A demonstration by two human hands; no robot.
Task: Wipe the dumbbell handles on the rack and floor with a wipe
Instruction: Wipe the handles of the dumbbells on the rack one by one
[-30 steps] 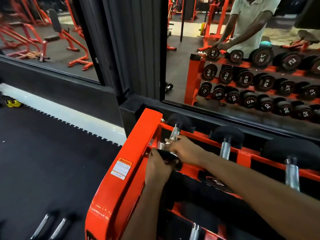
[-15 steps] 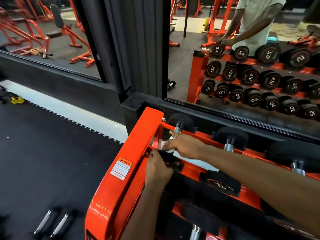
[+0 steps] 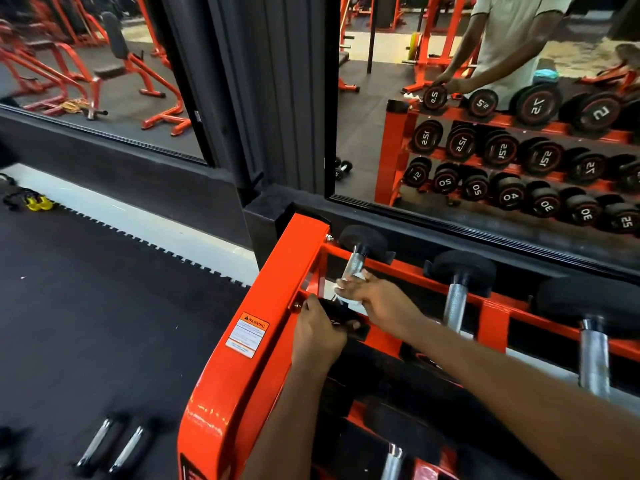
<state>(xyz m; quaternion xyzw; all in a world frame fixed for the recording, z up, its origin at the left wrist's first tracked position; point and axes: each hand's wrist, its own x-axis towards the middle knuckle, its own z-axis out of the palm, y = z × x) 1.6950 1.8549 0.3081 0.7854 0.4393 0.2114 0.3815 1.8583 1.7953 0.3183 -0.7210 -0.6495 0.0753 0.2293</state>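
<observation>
While our left hand clasps the dumbbell head just beside our right hand | right hand wraps the wipe round the handle | we should brace firmly and stroke its full length.

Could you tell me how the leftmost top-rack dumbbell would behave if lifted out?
The dumbbell is probably heavy for its size: solid black heads, steel handle. Its round heads would likely roll once off the rack.
</observation>
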